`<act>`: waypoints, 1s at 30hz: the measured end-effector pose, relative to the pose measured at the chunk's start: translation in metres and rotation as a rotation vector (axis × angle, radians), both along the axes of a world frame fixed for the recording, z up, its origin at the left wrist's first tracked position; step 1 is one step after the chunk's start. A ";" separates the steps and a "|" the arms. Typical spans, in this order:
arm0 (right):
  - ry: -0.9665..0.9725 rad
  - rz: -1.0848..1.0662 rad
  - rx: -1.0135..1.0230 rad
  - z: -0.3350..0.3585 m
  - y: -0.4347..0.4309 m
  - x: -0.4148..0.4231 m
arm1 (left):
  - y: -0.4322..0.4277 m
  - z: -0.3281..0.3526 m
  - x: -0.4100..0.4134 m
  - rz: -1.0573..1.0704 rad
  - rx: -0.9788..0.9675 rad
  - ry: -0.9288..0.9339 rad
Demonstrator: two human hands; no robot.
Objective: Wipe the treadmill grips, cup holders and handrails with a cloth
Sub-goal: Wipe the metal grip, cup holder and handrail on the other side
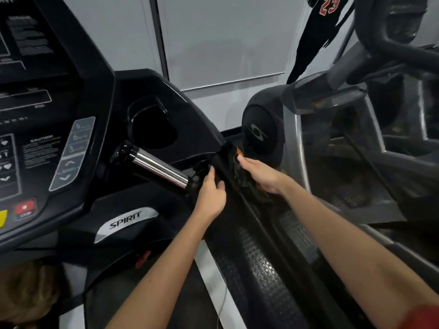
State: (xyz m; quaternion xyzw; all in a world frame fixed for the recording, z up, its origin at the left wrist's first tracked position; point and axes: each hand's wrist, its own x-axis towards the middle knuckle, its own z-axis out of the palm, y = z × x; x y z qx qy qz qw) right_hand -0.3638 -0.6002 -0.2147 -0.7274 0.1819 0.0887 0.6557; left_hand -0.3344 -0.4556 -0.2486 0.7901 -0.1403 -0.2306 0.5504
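The treadmill's right handrail [240, 203] is a black bar running from the console toward me. My left hand [211, 195] grips its inner side near the top end. My right hand [259, 174] presses a dark cloth [242, 176] with an orange edge against the rail's outer side, fingers mostly straight. A chrome pulse grip [159, 168] juts out just left of my left hand. The black cup holder [154, 129] sits in the console above that grip.
The console panel [47, 143] with buttons and a red stop button [25, 208] fills the left. A grey neighbouring machine [332, 143] stands close on the right. White wall panels lie behind. A studded side deck [266, 269] runs below the rail.
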 end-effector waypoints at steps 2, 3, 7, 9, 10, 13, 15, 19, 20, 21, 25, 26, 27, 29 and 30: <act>-0.001 0.048 -0.080 -0.003 -0.003 0.010 | -0.007 -0.002 0.006 0.025 -0.005 0.005; -0.004 0.089 -0.145 -0.008 -0.004 0.011 | -0.009 -0.003 0.008 0.035 -0.011 0.014; -0.122 0.229 -0.406 -0.030 -0.023 -0.017 | -0.016 -0.004 0.012 0.075 -0.046 0.024; -0.226 0.268 -0.509 -0.037 -0.034 -0.043 | -0.017 -0.001 0.011 0.096 -0.062 0.038; -0.261 0.274 -0.537 -0.040 -0.039 -0.055 | -0.017 0.000 0.010 0.102 -0.067 0.033; -0.331 0.208 -0.585 -0.045 -0.043 -0.067 | -0.017 0.000 0.008 0.118 -0.065 0.018; -0.336 0.195 -0.622 -0.043 -0.037 -0.049 | -0.017 0.000 0.008 0.124 -0.064 0.007; -0.246 0.199 -0.516 -0.030 -0.019 0.007 | -0.015 0.003 0.008 0.098 -0.041 -0.032; -0.223 0.186 -0.496 -0.028 -0.017 0.014 | -0.016 0.004 0.008 0.097 -0.042 -0.034; -0.208 0.168 -0.473 -0.028 -0.015 0.017 | -0.016 0.005 0.008 0.100 -0.040 -0.035; -0.197 0.124 -0.370 -0.036 -0.012 -0.002 | -0.016 0.003 0.009 0.097 -0.037 -0.040; -0.196 0.125 -0.377 -0.040 -0.013 -0.012 | -0.015 0.002 0.009 0.089 -0.036 -0.035; -0.196 0.132 -0.398 -0.045 -0.015 -0.022 | -0.016 0.002 0.009 0.084 -0.048 -0.024; -0.191 0.160 -0.458 -0.054 -0.021 -0.045 | -0.016 0.001 0.010 0.093 -0.092 0.016; -0.195 0.179 -0.479 -0.057 -0.024 -0.054 | -0.017 0.001 0.009 0.097 -0.101 0.022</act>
